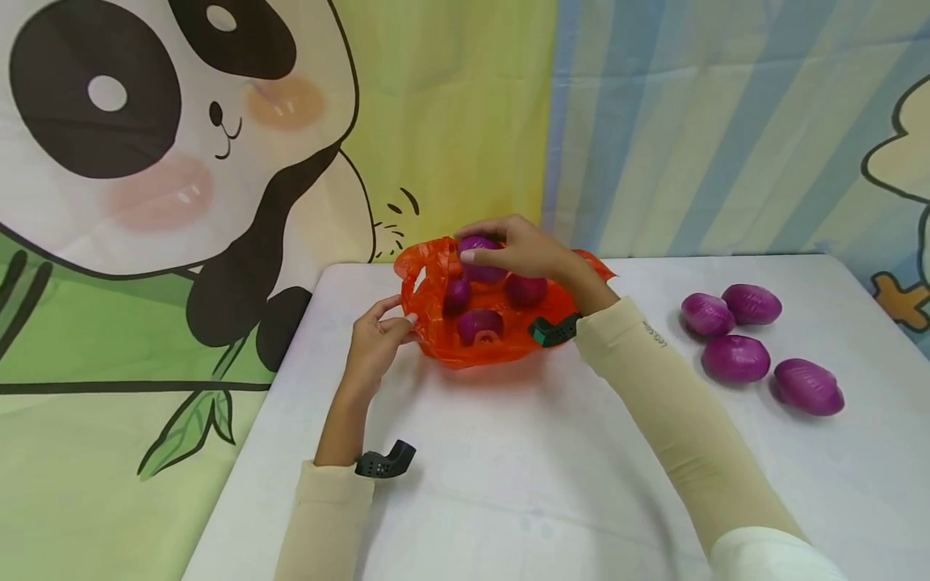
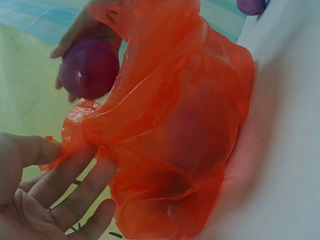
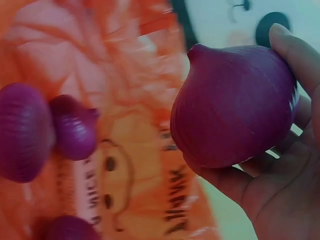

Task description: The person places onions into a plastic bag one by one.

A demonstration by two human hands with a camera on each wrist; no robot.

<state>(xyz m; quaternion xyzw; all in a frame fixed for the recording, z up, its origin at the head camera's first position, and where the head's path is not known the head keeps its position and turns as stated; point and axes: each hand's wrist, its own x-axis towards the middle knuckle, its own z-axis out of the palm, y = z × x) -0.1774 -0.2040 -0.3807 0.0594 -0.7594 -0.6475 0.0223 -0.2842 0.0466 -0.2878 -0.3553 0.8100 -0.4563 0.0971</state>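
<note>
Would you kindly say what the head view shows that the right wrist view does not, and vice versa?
Head only: the left hand pinching the orange plastic bag, and four rounded purple onions on the white table.
Right wrist only: a black line-drawn face printed on the bag.
Both: the bag, three onions in it, and the right hand holding another purple onion.

Surface: white table (image 1: 479, 476), far edge near creased backdrop (image 1: 458, 48) | left: printed panda (image 1: 218, 173), green leaf (image 1: 190, 432) below | mid: yellow panel (image 1: 465, 137) | right: blue-and-pale stripes (image 1: 697, 137) | far-right edge: outlined cream figure (image 1: 903, 153), cut off, orange-brown shape (image 1: 901, 300) beneath
</note>
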